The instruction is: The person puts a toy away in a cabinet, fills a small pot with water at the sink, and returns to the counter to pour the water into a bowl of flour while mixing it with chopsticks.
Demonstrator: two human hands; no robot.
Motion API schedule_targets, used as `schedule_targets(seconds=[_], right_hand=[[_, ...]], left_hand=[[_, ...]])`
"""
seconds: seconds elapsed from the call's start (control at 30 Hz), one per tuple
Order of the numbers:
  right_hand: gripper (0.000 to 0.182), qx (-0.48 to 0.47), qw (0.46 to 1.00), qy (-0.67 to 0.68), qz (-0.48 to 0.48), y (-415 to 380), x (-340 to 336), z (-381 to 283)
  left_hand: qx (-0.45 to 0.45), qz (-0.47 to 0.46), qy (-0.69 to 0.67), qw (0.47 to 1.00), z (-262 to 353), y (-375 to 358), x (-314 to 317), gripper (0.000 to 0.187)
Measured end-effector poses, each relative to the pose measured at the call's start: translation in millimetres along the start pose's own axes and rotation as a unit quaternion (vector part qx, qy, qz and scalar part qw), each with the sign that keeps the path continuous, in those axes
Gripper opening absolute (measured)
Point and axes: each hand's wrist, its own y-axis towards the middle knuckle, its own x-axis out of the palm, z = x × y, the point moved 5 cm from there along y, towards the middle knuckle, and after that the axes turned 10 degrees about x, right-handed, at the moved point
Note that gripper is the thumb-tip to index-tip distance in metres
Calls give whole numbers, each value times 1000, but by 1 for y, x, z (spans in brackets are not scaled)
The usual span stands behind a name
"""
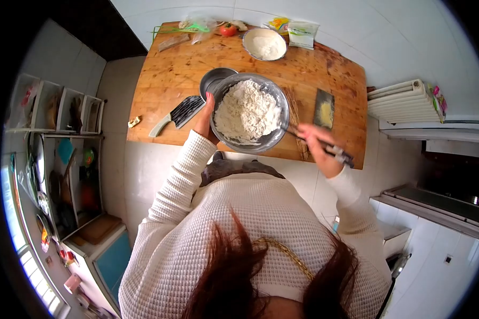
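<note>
A metal bowl of crumbly white flour mixture is held over the front edge of the wooden table. My left hand grips its left rim, thumb up along the side. In my right hand, slightly blurred, are dark chopsticks whose far ends reach the bowl's right side. Behind my left hand stands a smaller metal bowl, partly hidden by the big one. A cleaver with a pale handle lies just left of that hand. Beyond my right hand is a dark rectangular plate with something yellow on it.
On the wooden table, a bowl of white powder, a tomato, plastic bags and a white packet stand along the back. Shelves are at left, a white radiator at right.
</note>
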Motion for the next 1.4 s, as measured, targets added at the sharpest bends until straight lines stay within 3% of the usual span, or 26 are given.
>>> schedule_targets(seconds=[0.03, 0.07, 0.13, 0.23, 0.27, 0.33, 0.5, 0.53, 0.57, 0.6, 0.67, 0.8, 0.87, 0.97, 1.03, 1.07, 1.2, 1.27, 1.4], right_hand=[[21, -45, 995, -84, -42, -4, 7, -14], [21, -46, 993, -83, -73, -7, 18, -28], [20, -94, 984, -15, -148, -4, 37, -45], [20, -51, 976, 91, -193, 29, 46, -27], [18, 5, 963, 202, -177, 42, 47, -10], [23, 87, 965, 219, -116, 68, 27, -3], [22, 66, 982, 174, -7, 57, -15, 14], [21, 14, 989, 144, -5, 45, -12, 9], [20, -58, 998, 25, -4, 33, -9, 6], [21, -125, 989, -72, -12, 19, -1, 2], [26, -260, 939, -227, -17, -9, 23, -8], [27, -244, 960, -134, -34, -14, 49, -31], [22, -140, 985, 18, -102, 7, 47, -19], [20, 9, 975, 187, -119, 52, 33, 7], [22, 23, 973, 205, -103, 74, 12, 11], [23, 92, 975, 186, -84, 81, 1, 16], [23, 89, 981, 173, -5, 72, -32, 28], [19, 87, 984, 151, 31, 53, -27, 33], [20, -103, 988, -112, -20, 8, 17, -8]], left_hand=[[-7, -2, -4, 1000, 0, 2, -1, 71], [-8, -2, -4, 1000, 1, 3, -1, 71], [-49, -20, 16, 998, -2, 4, 3, 70], [-87, -67, 21, 994, -10, 2, 11, 71], [-106, -91, 25, 990, -13, 0, 14, 72], [-110, -96, 27, 989, -12, -1, 16, 72], [-109, -54, -2, 993, -11, 3, -1, 73], [-103, -32, -22, 994, -8, 3, -1, 73], [-48, -29, 1, 998, -1, 2, 3, 73], [-48, -28, 0, 998, -1, 3, 2, 73], [-44, 26, -43, 998, -2, 7, -2, 73], [-50, -3, -48, 998, -5, 10, 6, 71], [-72, -22, -41, 996, -8, 7, 11, 71], [-117, -56, -40, 991, -17, 8, 10, 66], [-138, -84, -14, 987, -22, 12, 6, 64], [-139, -85, -14, 986, -21, 11, 4, 64], [-136, -79, -32, 987, -10, 4, 7, 64], [-75, -25, -14, 997, -10, 14, -7, 70], [-61, 43, -79, 994, -12, 16, -2, 64]])
